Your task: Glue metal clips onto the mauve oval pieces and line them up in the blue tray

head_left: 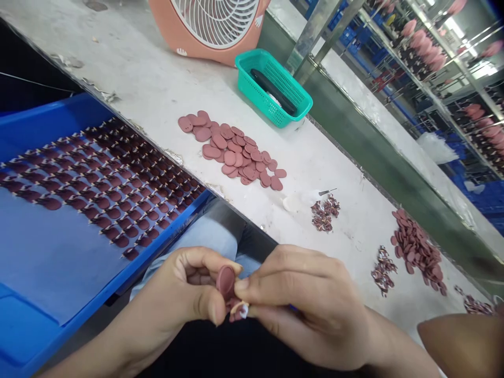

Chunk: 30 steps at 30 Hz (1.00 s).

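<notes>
My left hand [189, 289] is closed, pinching a small dark-pink oval disc [226, 281] between thumb and fingers. My right hand [311, 304] is closed too, its fingertips pinched on a small pale-ended piece [239, 311] just below the disc. Both hands meet over my lap at the table's near edge. A pile of the same pink discs [234, 149] lies on the white table [149, 79] beyond the hands. A little heap of small dark clips [325, 212] lies to the right of it.
A blue tray [51, 252] on the left holds rows of finished dark-pink pieces [114, 184]. A teal basket [273, 86] and an orange fan [208, 26] stand at the back. More discs [417, 249] and clips [381, 270] lie far right. Shelving racks fill the background.
</notes>
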{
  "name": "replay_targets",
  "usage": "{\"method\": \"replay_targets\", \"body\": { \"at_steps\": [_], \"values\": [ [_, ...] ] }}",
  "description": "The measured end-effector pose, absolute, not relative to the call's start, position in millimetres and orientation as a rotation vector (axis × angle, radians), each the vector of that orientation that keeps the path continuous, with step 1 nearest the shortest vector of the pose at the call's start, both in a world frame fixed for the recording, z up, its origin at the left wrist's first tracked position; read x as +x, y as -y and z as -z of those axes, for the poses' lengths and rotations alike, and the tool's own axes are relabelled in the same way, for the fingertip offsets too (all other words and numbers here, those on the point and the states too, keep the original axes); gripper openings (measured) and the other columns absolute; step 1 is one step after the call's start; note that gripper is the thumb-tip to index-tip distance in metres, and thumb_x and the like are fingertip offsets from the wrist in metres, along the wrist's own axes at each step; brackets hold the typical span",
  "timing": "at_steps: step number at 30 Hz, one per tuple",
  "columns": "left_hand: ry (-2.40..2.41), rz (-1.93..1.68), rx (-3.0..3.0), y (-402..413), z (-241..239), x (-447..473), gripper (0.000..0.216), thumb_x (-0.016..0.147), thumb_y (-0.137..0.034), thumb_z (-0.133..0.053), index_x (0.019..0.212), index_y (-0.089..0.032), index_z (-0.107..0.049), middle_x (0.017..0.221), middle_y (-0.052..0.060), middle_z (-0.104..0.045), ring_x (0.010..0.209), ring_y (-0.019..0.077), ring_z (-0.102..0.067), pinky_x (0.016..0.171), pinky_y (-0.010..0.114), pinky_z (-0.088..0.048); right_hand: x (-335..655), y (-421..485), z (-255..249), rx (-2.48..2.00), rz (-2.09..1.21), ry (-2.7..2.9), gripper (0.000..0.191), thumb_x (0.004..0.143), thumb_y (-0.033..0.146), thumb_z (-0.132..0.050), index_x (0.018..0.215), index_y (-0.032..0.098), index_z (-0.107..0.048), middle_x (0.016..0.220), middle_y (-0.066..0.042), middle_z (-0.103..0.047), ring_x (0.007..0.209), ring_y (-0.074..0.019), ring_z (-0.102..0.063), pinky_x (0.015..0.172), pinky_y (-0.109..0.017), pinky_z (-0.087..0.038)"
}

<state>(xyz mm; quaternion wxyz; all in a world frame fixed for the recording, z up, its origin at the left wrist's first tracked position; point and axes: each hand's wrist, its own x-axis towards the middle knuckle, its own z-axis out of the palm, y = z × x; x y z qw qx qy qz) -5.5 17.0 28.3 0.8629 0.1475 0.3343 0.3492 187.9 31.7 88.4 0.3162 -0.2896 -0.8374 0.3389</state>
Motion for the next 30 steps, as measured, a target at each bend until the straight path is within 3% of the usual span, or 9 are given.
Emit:
{"method": "replay_targets", "body": {
  "at_steps": [10, 16, 22, 30],
  "values": [
    [-0.722, -0.811, 0.273, -17.7, -9.5, -9.7, 0.036, 0.052, -0.044, -0.097, 0.068, -0.018, -0.077, 0.064, -0.001, -0.067, 0.055, 0.0070, -0.056, 0.053, 0.014, -0.050, 178.5, -46.4, -73.4, -0.865, -0.942, 2.179, 0.013, 0.090, 0.013, -0.070, 0.102, 0.016, -0.069, 0.086, -0.004, -0.075, 0.075, -0.0117, -0.069, 0.071, -0.021, -0.057],
    [-0.739, -0.866, 0.205, -19.9, 8.7, -15.3, 0.034, 0.059, -0.043, -0.094, 0.080, -0.021, -0.080, 0.073, 0.000, -0.065, 0.063, 0.0089, -0.058, 0.052, 0.013, -0.052, 175.0, -51.3, -70.7, -0.930, -0.896, 2.135, 0.037, 0.086, 0.028, -0.076, 0.119, 0.016, -0.065, 0.095, -0.004, -0.072, 0.077, -0.0112, -0.064, 0.068, -0.021, -0.055],
    [-0.646, -0.863, 0.171, -21.9, 14.2, -19.4, 0.040, 0.058, -0.048, -0.093, 0.082, -0.020, -0.080, 0.074, 0.001, -0.063, 0.060, 0.0076, -0.055, 0.050, 0.012, -0.051, 168.9, -50.6, -55.4, -0.994, -1.007, 2.060, 0.027, 0.090, 0.022, -0.071, 0.117, 0.020, -0.069, 0.092, -0.001, -0.070, 0.065, -0.0071, -0.057, 0.063, -0.019, -0.052],
    [-0.684, -0.872, 0.194, -17.9, 11.8, -26.6, 0.049, 0.055, -0.054, -0.093, 0.083, -0.016, -0.079, 0.077, 0.004, -0.065, 0.059, 0.0082, -0.055, 0.048, 0.014, -0.051, 155.2, -51.0, -47.7, -1.011, -1.117, 2.046, 0.022, 0.092, 0.019, -0.069, 0.113, 0.026, -0.072, 0.083, 0.000, -0.067, 0.069, -0.0089, -0.062, 0.058, -0.018, -0.049]
  ]
}}
